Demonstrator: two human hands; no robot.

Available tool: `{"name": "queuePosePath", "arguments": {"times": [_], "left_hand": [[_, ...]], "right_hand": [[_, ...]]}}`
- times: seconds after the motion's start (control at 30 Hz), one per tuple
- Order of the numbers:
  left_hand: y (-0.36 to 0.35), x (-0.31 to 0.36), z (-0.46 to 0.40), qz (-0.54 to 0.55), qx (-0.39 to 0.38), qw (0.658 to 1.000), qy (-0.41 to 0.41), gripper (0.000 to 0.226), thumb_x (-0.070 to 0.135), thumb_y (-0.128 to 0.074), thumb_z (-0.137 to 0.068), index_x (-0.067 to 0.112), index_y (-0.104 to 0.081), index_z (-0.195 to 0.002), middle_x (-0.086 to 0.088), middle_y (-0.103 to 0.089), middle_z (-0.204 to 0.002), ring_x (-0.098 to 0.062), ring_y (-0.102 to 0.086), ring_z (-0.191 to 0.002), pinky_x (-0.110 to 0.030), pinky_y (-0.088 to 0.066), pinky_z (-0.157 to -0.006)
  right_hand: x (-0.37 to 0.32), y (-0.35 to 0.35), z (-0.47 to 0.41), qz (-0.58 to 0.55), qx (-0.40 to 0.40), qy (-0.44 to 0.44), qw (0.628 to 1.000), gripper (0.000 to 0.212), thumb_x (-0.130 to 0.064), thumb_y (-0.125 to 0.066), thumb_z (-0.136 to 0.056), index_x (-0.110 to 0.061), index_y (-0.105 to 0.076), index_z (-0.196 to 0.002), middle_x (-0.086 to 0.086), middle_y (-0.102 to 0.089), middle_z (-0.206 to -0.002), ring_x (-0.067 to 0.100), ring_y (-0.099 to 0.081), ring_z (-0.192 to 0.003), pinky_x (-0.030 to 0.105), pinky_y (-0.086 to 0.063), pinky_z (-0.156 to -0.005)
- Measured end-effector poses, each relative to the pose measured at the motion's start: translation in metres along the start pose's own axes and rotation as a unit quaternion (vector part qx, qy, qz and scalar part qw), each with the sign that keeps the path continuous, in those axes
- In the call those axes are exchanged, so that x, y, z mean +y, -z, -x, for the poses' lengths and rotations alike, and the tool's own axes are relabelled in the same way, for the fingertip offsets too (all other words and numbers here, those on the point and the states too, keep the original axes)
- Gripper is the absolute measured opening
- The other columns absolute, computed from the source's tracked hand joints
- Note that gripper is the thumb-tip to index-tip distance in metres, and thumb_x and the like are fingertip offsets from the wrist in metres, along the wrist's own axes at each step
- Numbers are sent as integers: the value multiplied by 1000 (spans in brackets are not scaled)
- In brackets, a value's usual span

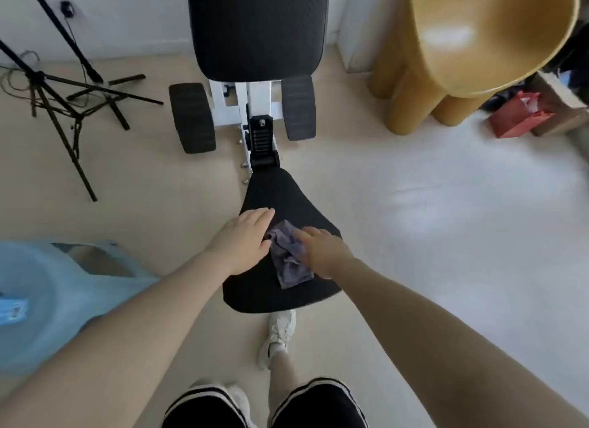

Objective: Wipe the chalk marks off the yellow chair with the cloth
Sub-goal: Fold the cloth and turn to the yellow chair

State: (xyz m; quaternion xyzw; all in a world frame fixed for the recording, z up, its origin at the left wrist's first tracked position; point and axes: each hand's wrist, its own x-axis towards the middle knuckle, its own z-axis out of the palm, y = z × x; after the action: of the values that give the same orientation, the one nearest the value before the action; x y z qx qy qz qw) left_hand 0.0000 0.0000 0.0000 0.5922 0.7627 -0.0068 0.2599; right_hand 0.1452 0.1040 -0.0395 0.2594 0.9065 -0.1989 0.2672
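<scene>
The cloth (289, 255), grey-purple and crumpled, lies on the black seat pad (280, 300) of a workout bench, its long axis running from the pad's narrow far end toward its wide near edge, slightly slanted to the right; the left hand (245, 241) rests at the cloth's left edge with fingers held straight and flat on the pad, gripping nothing; the right hand (322, 252) lies over the cloth's right side, fingers extended and pressing on it, though whether any fingertip pinches the fabric I cannot tell. Beyond the pad stand the bench's black backrest (258, 29) and two black foam rollers (192, 118); the yellow chair (462, 51) stands well apart from the cloth, to the far right of the bench, its scooped seat facing up and toward the camera; no chalk marks can be made out on it. A red bag (518, 116) sits right of the chair; black tripod legs (63, 99) spread left of the bench; a pale blue stool (47, 287) sits near left of the pad.
</scene>
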Motion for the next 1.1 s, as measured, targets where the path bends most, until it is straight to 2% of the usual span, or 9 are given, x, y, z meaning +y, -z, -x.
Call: {"name": "queuePosePath", "arguments": {"times": [0.1,0.33,0.43,0.53,0.67,0.8,0.9,1.0,1.1], "left_hand": [[-11,-12,-21,37,-12,998,41,59,21,-40,-97,13,-13,-148,-3,-18,-155,-18,-17,-142,-31,-21,-115],[-29,-27,-44,52,-35,996,57,58,22,-41,-97,13,-15,-148,-3,-17,-155,-17,-17,-142,-31,-21,-114],[-19,-25,-48,76,-43,995,45,57,21,-41,-97,14,-16,-148,-2,-18,-155,-18,-18,-142,-31,-21,-114],[6,-15,-51,155,-54,986,32,53,21,-41,-98,18,-22,-147,1,-24,-153,-16,-24,-140,-31,-25,-112],[54,12,-51,242,-51,968,-40,44,27,-47,-96,23,-40,-139,5,-42,-141,-11,-39,-128,-24,-33,-103],[93,35,-52,169,-6,973,-159,50,31,-69,-81,20,-51,-126,3,-53,-125,-14,-47,-115,-26,-38,-96],[106,58,-53,140,87,958,-236,29,21,-71,-79,10,-62,-104,-4,-60,-109,-21,-53,-102,-35,-43,-90],[107,85,-58,123,161,932,-300,15,6,-68,-71,3,-64,-85,-10,-65,-98,-29,-60,-89,-43,-50,-79],[100,120,-73,129,135,932,-310,14,7,-63,-76,4,-64,-89,-7,-67,-92,-29,-62,-83,-43,-50,-74]], "right_hand": [[3,-19,-22,-10,20,9,1000,54,-33,-53,-90,-18,-31,-138,6,-42,-137,28,-41,-122,39,-37,-97],[11,-36,-42,-3,62,8,998,36,-17,-59,-85,-15,-48,-120,6,-46,-125,26,-41,-115,35,-33,-100],[16,-20,-42,-114,65,-15,991,23,-11,-49,-88,-10,-53,-110,9,-53,-110,28,-49,-105,38,-41,-88],[20,8,-25,-261,92,-41,960,18,-7,-47,-84,-7,-56,-100,9,-59,-100,27,-54,-92,36,-44,-76],[22,55,14,-379,171,-63,907,17,-4,-50,-83,-11,-57,-97,10,-63,-85,29,-57,-81,38,-46,-73],[23,91,56,-465,256,-75,844,21,0,-55,-81,-21,-56,-80,4,-60,-74,29,-57,-72,45,-51,-73],[31,106,90,-495,310,-81,808,29,4,-56,-80,-24,-56,-73,3,-60,-70,25,-58,-67,45,-53,-67],[46,112,119,-477,356,-103,797,30,5,-55,-77,-24,-56,-73,1,-61,-71,24,-58,-68,41,-52,-66],[76,110,136,-437,379,-147,803,18,1,-55,-79,-16,-59,-81,1,-61,-74,20,-55,-70,35,-48,-66]]}}
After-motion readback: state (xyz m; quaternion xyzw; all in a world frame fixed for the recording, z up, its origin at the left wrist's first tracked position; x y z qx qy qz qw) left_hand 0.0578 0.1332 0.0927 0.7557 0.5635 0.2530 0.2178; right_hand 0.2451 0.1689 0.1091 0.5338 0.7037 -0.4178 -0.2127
